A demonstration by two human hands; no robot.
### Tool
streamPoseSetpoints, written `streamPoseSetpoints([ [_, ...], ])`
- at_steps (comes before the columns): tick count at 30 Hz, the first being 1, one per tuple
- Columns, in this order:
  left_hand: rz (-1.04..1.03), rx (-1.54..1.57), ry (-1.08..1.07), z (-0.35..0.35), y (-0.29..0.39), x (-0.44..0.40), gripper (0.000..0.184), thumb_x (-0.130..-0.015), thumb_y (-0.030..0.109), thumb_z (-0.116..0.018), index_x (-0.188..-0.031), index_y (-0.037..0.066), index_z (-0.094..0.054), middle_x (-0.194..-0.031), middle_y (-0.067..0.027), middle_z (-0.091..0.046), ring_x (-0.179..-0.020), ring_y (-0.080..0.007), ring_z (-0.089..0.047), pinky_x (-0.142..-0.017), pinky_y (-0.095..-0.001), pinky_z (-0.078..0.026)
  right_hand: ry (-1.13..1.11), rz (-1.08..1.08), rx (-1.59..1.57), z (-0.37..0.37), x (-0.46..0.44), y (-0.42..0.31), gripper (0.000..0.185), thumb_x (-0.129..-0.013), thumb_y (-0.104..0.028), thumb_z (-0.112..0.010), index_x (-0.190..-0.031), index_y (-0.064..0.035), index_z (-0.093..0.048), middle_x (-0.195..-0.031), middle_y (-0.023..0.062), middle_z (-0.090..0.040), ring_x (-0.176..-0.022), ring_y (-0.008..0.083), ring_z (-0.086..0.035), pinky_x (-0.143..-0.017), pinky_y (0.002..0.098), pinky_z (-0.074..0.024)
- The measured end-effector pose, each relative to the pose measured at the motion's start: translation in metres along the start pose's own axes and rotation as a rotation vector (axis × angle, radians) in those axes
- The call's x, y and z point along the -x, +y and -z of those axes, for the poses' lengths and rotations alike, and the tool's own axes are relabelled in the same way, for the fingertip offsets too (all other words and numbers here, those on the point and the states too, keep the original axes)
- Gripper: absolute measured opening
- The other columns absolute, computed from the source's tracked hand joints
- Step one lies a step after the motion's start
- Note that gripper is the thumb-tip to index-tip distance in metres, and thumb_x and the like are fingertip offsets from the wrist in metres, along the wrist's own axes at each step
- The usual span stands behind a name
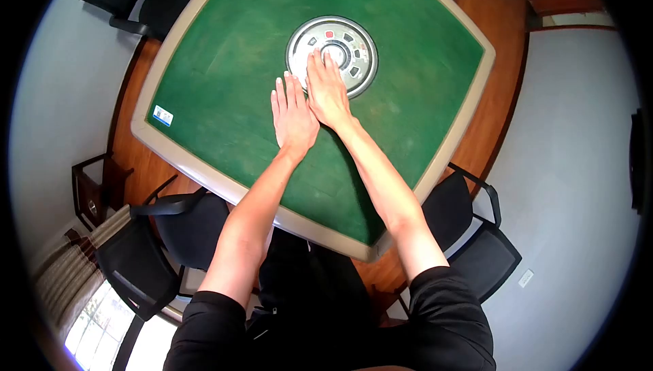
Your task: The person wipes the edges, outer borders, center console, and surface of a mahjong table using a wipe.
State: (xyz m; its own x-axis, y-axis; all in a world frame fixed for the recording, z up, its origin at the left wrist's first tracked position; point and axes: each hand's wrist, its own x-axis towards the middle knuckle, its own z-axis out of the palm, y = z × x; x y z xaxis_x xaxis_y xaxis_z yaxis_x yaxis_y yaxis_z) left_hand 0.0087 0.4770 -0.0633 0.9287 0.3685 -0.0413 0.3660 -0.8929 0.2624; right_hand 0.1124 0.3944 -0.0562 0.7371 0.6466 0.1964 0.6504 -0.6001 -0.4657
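Both my arms reach forward over a green felt mahjong table [224, 65] with a beige rim. My left hand [294, 116] is palm down with fingers stretched out, its fingertips at the lower left edge of the round silver control panel [365, 58]. Over the panel's lower part lies my right hand [326, 92], flat, fingers extended toward the centre dial. The two hands touch or nearly touch along their inner sides. A red button [329, 34] and several dark windows show on the panel. Neither hand holds anything; whether the palms press down is hidden.
Black chairs stand at the table's corners, one at lower left [183, 228], one at lower right [452, 211] and one at upper left [173, 0]. A small sticker [163, 115] is on the felt's left side. A dark wooden stand [102, 187] is by the left wall.
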Motion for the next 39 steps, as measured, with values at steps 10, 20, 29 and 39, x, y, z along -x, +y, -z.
streamPoseSetpoints([
  [10,-0.006,0.073,0.015,0.004,-0.002,-0.001,0.073,-0.111,0.027,-0.050,-0.172,-0.006,-0.027,-0.182,-0.0201,-0.024,-0.169,-0.0391,-0.021,-0.138,-0.0521,-0.018,0.053,0.117,0.224,-0.020,-0.139,0.056,0.058,-0.115,-0.026,-0.050,-0.164,0.0041,-0.044,-0.173,0.0242,-0.042,-0.163,0.0459,-0.035,-0.135,0.0560,-0.0257],
  [20,-0.016,0.033,0.072,-0.003,-0.002,0.000,0.072,-0.111,0.027,-0.049,-0.172,-0.005,-0.029,-0.182,-0.0200,-0.026,-0.169,-0.0375,-0.022,-0.138,-0.0513,-0.018,0.093,-0.075,0.204,0.033,-0.038,0.089,0.056,-0.111,-0.018,-0.057,-0.161,0.0057,-0.046,-0.171,0.0303,-0.042,-0.159,0.0531,-0.035,-0.133,0.0589,-0.0304],
  [29,-0.002,0.020,0.052,-0.005,0.000,0.001,0.070,-0.110,0.027,-0.047,-0.172,-0.003,-0.031,-0.183,-0.0191,-0.024,-0.169,-0.0384,-0.020,-0.139,-0.0516,-0.016,-0.022,-0.008,0.015,0.006,0.008,0.009,0.060,-0.109,-0.019,-0.058,-0.161,0.0097,-0.044,-0.172,0.0301,-0.040,-0.159,0.0546,-0.035,-0.132,0.0590,-0.0305],
  [39,-0.009,0.040,0.030,0.001,-0.002,0.000,0.071,-0.111,0.026,-0.048,-0.171,-0.006,-0.028,-0.182,-0.0208,-0.024,-0.169,-0.0392,-0.022,-0.138,-0.0521,-0.018,0.100,0.065,0.219,-0.029,-0.134,0.036,0.062,-0.115,-0.031,-0.050,-0.164,0.0069,-0.042,-0.172,0.0285,-0.041,-0.162,0.0500,-0.034,-0.135,0.0577,-0.0242],
])
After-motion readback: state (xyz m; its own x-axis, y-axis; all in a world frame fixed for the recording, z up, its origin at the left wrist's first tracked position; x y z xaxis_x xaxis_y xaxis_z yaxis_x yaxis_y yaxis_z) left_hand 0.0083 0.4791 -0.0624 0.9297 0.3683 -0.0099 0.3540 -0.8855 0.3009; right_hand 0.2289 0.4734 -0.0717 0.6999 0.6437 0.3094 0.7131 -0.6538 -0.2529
